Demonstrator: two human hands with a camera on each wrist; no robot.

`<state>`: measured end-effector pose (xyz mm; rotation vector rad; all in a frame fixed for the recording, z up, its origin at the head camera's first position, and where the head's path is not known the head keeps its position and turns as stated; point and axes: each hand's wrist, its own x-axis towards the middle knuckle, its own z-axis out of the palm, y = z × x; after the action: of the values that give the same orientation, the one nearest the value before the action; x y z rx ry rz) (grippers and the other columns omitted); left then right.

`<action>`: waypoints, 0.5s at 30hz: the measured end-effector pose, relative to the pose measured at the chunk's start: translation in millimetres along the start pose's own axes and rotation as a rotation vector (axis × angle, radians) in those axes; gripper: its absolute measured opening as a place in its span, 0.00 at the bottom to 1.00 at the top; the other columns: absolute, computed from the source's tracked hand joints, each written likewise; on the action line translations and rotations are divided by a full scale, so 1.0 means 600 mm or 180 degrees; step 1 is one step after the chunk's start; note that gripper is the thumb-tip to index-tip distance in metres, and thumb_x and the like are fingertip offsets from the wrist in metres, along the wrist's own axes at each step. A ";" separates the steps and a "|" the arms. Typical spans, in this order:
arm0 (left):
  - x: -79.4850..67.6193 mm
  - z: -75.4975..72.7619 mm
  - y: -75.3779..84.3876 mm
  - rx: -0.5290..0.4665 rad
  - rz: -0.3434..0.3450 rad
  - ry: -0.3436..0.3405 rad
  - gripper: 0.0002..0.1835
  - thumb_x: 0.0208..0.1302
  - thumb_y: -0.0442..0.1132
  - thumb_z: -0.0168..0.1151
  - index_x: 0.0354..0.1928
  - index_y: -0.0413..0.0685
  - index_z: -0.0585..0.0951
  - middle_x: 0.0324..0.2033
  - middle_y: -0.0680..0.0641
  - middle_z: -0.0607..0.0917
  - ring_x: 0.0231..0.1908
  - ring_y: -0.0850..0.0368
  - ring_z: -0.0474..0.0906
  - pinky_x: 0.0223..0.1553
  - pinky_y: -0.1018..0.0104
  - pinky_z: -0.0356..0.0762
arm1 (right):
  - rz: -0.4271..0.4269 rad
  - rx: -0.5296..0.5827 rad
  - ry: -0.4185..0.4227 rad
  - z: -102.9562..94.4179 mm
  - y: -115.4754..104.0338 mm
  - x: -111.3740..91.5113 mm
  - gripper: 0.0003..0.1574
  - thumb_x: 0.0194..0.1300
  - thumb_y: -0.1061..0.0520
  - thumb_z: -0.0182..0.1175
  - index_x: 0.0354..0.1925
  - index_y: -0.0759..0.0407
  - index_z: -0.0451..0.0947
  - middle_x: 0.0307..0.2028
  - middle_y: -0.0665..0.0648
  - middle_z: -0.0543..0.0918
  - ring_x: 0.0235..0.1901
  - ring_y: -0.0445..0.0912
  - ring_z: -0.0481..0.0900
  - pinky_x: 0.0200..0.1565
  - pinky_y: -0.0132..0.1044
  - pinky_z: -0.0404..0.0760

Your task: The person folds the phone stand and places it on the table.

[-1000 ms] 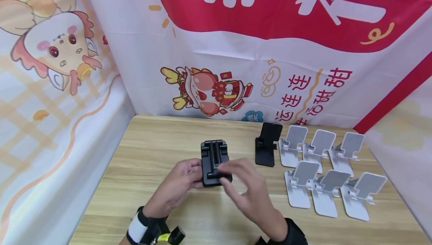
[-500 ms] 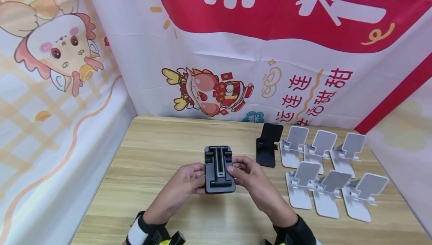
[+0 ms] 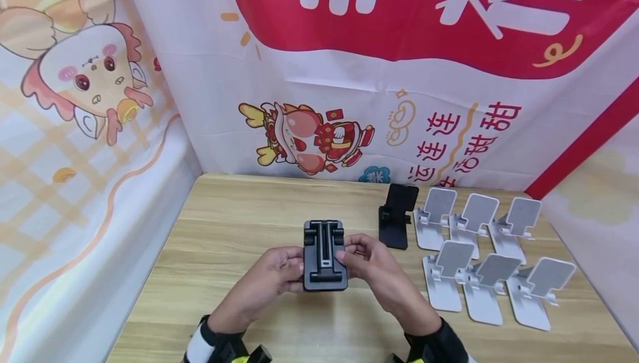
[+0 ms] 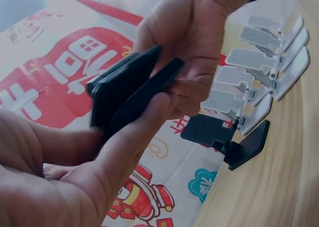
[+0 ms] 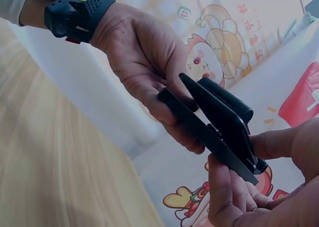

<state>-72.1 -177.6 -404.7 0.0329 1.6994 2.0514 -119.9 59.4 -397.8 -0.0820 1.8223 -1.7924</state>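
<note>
Over the middle of the table, both hands hold a black folding phone stand by its two long sides. My left hand grips its left edge, and my right hand pinches the right edge with the thumb on top. The two black plates lie nearly folded together, a narrow gap showing between them in the right wrist view, where the stand is seen edge-on. From the left wrist, the same stand shows between the left thumb and fingers.
To the right, an unfolded black phone stand stands upright beside several unfolded white phone stands in two rows. Behind the wooden table hangs a printed cloth, with another cloth wall at the left.
The right hand has come in from above the stand to its right edge and now grips it there. The stand has shifted slightly nearer and tilted towards the camera.
</note>
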 end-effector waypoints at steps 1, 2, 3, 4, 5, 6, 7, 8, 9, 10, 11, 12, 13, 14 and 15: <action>-0.001 -0.002 0.000 -0.0063 0.0007 -0.0036 0.23 0.78 0.31 0.44 0.69 0.23 0.66 0.56 0.34 0.85 0.49 0.55 0.88 0.49 0.65 0.87 | 0.0013 0.0009 -0.0006 0.000 0.000 0.001 0.30 0.73 0.55 0.62 0.65 0.67 0.66 0.48 0.58 0.76 0.44 0.46 0.79 0.49 0.39 0.85; -0.002 -0.004 0.001 -0.0110 0.0015 -0.0057 0.24 0.79 0.32 0.43 0.69 0.22 0.66 0.54 0.34 0.86 0.48 0.55 0.88 0.48 0.66 0.88 | 0.0026 0.0019 -0.0016 0.001 0.001 0.001 0.30 0.73 0.55 0.62 0.65 0.67 0.66 0.48 0.58 0.76 0.44 0.47 0.78 0.49 0.39 0.85; -0.002 -0.006 0.002 -0.0130 0.0020 -0.0058 0.24 0.80 0.35 0.43 0.68 0.21 0.66 0.53 0.34 0.86 0.46 0.55 0.88 0.47 0.65 0.88 | 0.0038 0.0023 -0.0027 0.001 0.001 0.001 0.29 0.74 0.55 0.62 0.65 0.67 0.66 0.49 0.58 0.76 0.45 0.47 0.78 0.50 0.39 0.85; -0.002 -0.006 0.003 -0.0104 0.0004 -0.0016 0.25 0.81 0.38 0.44 0.68 0.22 0.67 0.51 0.35 0.87 0.45 0.55 0.88 0.46 0.65 0.88 | 0.0048 0.0023 -0.0037 0.002 0.002 0.002 0.29 0.74 0.55 0.61 0.65 0.67 0.66 0.49 0.58 0.75 0.45 0.47 0.78 0.50 0.39 0.84; -0.001 -0.005 0.005 -0.0034 -0.0020 0.0052 0.26 0.81 0.40 0.45 0.67 0.23 0.69 0.49 0.36 0.88 0.43 0.56 0.88 0.45 0.65 0.88 | 0.0055 0.0022 -0.0045 0.003 0.002 0.003 0.28 0.74 0.56 0.61 0.65 0.67 0.66 0.49 0.59 0.75 0.45 0.47 0.78 0.50 0.39 0.85; 0.000 -0.003 0.006 0.0059 -0.0041 0.0142 0.26 0.81 0.42 0.47 0.66 0.24 0.71 0.48 0.38 0.89 0.42 0.56 0.88 0.44 0.65 0.88 | 0.0053 0.0012 -0.0045 0.003 0.002 0.003 0.28 0.74 0.56 0.60 0.65 0.67 0.66 0.49 0.59 0.75 0.45 0.47 0.78 0.51 0.39 0.85; 0.002 -0.001 0.006 0.0167 -0.0059 0.0227 0.26 0.80 0.44 0.49 0.65 0.26 0.73 0.47 0.38 0.89 0.42 0.55 0.88 0.44 0.64 0.88 | 0.0049 -0.0010 -0.0030 0.004 0.003 0.004 0.27 0.75 0.56 0.60 0.65 0.67 0.66 0.49 0.59 0.75 0.45 0.47 0.78 0.51 0.40 0.85; 0.005 0.002 0.006 0.0270 -0.0081 0.0315 0.25 0.80 0.45 0.51 0.64 0.28 0.74 0.47 0.38 0.89 0.42 0.55 0.89 0.43 0.63 0.88 | 0.0040 -0.0033 -0.0003 0.005 0.004 0.004 0.26 0.75 0.57 0.60 0.65 0.67 0.67 0.49 0.59 0.75 0.45 0.47 0.78 0.50 0.40 0.85; 0.006 0.004 0.006 0.0365 -0.0094 0.0398 0.25 0.79 0.45 0.53 0.64 0.30 0.75 0.48 0.39 0.90 0.42 0.55 0.89 0.43 0.63 0.88 | 0.0030 -0.0055 0.0027 0.006 0.004 0.004 0.26 0.75 0.58 0.60 0.64 0.66 0.67 0.49 0.59 0.75 0.45 0.47 0.78 0.50 0.40 0.86; 0.008 0.007 0.006 0.0448 -0.0110 0.0495 0.23 0.78 0.43 0.54 0.63 0.31 0.76 0.48 0.39 0.90 0.42 0.55 0.89 0.43 0.63 0.88 | 0.0018 -0.0077 0.0053 0.007 0.004 0.005 0.25 0.75 0.58 0.59 0.64 0.67 0.67 0.48 0.59 0.75 0.44 0.47 0.79 0.49 0.40 0.86; 0.009 0.010 0.005 0.0504 -0.0098 0.0586 0.22 0.78 0.41 0.55 0.62 0.31 0.76 0.48 0.39 0.90 0.41 0.54 0.89 0.42 0.62 0.89 | 0.0005 -0.0096 0.0074 0.007 0.005 0.005 0.25 0.75 0.59 0.59 0.63 0.67 0.67 0.48 0.59 0.75 0.43 0.47 0.79 0.48 0.40 0.86; 0.009 0.014 0.004 0.0531 -0.0073 0.0676 0.20 0.77 0.40 0.55 0.62 0.31 0.76 0.47 0.38 0.90 0.41 0.52 0.90 0.42 0.60 0.89 | -0.0005 -0.0114 0.0098 0.008 0.005 0.005 0.24 0.74 0.59 0.60 0.63 0.67 0.67 0.47 0.59 0.75 0.42 0.47 0.79 0.47 0.40 0.87; 0.009 0.018 0.004 0.0603 -0.0053 0.0784 0.20 0.77 0.39 0.56 0.62 0.32 0.76 0.46 0.38 0.90 0.41 0.52 0.90 0.42 0.60 0.89 | -0.0015 -0.0124 0.0120 0.010 0.006 0.005 0.24 0.74 0.59 0.60 0.62 0.67 0.67 0.46 0.59 0.75 0.41 0.46 0.80 0.47 0.40 0.87; 0.009 0.023 0.004 0.0735 -0.0014 0.0903 0.20 0.77 0.39 0.56 0.62 0.33 0.76 0.45 0.39 0.90 0.41 0.52 0.90 0.41 0.59 0.89 | -0.0027 -0.0122 0.0144 0.011 0.006 0.005 0.23 0.74 0.60 0.60 0.61 0.67 0.67 0.45 0.59 0.76 0.40 0.46 0.80 0.46 0.40 0.87; 0.009 0.028 0.003 0.0893 0.0026 0.1020 0.20 0.76 0.40 0.57 0.62 0.34 0.75 0.45 0.39 0.90 0.42 0.51 0.89 0.42 0.59 0.89 | -0.0043 -0.0122 0.0167 0.012 0.006 0.006 0.23 0.73 0.61 0.60 0.61 0.68 0.66 0.45 0.59 0.76 0.39 0.46 0.81 0.45 0.40 0.88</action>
<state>-72.4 -160.2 -400.8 -0.2087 2.1746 1.8845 -118.1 51.5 -402.0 -0.0626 1.8973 -1.7845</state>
